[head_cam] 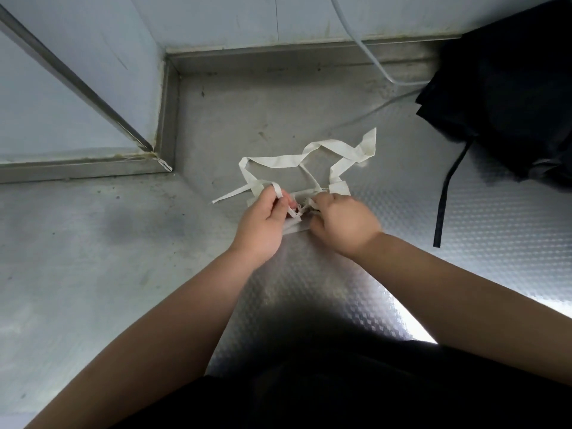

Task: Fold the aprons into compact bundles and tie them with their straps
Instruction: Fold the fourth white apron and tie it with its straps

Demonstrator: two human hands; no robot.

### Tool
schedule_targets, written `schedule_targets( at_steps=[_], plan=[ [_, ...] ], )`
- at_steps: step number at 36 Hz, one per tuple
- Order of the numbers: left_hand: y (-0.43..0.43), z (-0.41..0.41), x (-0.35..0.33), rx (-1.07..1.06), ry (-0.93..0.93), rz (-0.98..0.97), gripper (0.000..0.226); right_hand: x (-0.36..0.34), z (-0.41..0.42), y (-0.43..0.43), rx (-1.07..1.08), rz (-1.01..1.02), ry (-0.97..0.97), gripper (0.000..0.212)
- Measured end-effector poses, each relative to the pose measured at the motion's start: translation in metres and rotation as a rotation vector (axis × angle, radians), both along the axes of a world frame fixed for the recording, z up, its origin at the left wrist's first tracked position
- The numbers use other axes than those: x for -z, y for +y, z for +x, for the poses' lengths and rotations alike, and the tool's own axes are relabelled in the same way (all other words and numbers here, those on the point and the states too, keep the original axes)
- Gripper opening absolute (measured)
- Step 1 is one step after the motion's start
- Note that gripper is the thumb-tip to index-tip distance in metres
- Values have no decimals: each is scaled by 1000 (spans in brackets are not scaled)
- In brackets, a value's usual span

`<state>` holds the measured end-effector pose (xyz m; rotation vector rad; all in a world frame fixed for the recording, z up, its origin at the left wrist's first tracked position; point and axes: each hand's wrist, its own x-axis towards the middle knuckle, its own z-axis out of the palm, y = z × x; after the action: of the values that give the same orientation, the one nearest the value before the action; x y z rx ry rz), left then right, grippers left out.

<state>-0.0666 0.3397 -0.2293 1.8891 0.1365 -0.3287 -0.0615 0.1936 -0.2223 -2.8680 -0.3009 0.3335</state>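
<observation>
Apron bundle point(340, 187) crosswise, straps point(278, 160) beyond it.

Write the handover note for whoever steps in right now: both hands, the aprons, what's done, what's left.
Left hand: pinches a white cloth strap at the bundle's left edge.
Right hand: fingers curled on the strap at the bundle's middle; the exact grip is partly hidden.
The small folded white apron bundle lies on the embossed steel table under both hands, with loose strap loops beyond it.
Done: white apron folded.
Left: the knot is not visibly finished. The black cloth heap at the far right, its black strap trailing on the table, is not folded.
</observation>
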Motion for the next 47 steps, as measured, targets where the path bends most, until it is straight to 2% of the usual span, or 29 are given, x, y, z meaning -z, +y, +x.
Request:
schedule_targets(
  at_steps=[4, 5, 7, 9, 12, 15, 17, 22, 24, 27, 31, 37, 40, 42, 44, 47],
  plan=[
    [0, 0, 4, 67, -84, 141, 25, -3, 4, 2, -46, 97, -431, 26],
    [1, 0, 3, 66, -70, 131, 24, -1, 6, 2, -58, 116, -451, 25],
    [1, 0, 2, 37, -15, 40, 25, 3, 6, 2, -109, 129, -385, 26],
    [2, -1, 1, -1, 15, -20, 27, 9, 4, 1, -133, 174, -224, 29],
    [3, 0, -3, -65, 14, -70, 27, 7, 2, -1, 18, 343, -12, 34],
    [5, 0, 0, -190, 46, -127, 25, 4, 3, -10, 125, 446, 37, 25],
    [6, -2, 5, -226, -1, -54, 25, 5, 2, -13, 131, 440, 44, 20],
    [4, -17, 9, -201, -227, 319, 19, 6, 2, -13, 213, 491, 93, 13],
    [2, -20, 9, -222, -235, 396, 19, 5, 3, -14, 199, 484, 107, 13],
    [-2, -20, 7, -240, -122, 385, 16, 4, 5, -16, 222, 507, 134, 12],
    [3, -12, 8, -297, 4, 313, 17, 1, 4, -16, 271, 560, 131, 33],
    [0, -14, 9, -352, 13, 430, 16, -4, 0, -15, 346, 575, 138, 17],
    [1, -14, 11, -366, 33, 410, 16, -8, 4, -19, 449, 660, 226, 8],
    [4, -12, 11, -353, 36, 379, 18, -12, 6, -24, 467, 719, 288, 11],
    [6, -11, 10, -322, 37, 365, 19, -14, 7, -27, 420, 647, 315, 4],
    [6, -11, 10, -291, 26, 387, 19, -13, 7, -27, 288, 393, 257, 23]
  ],
)
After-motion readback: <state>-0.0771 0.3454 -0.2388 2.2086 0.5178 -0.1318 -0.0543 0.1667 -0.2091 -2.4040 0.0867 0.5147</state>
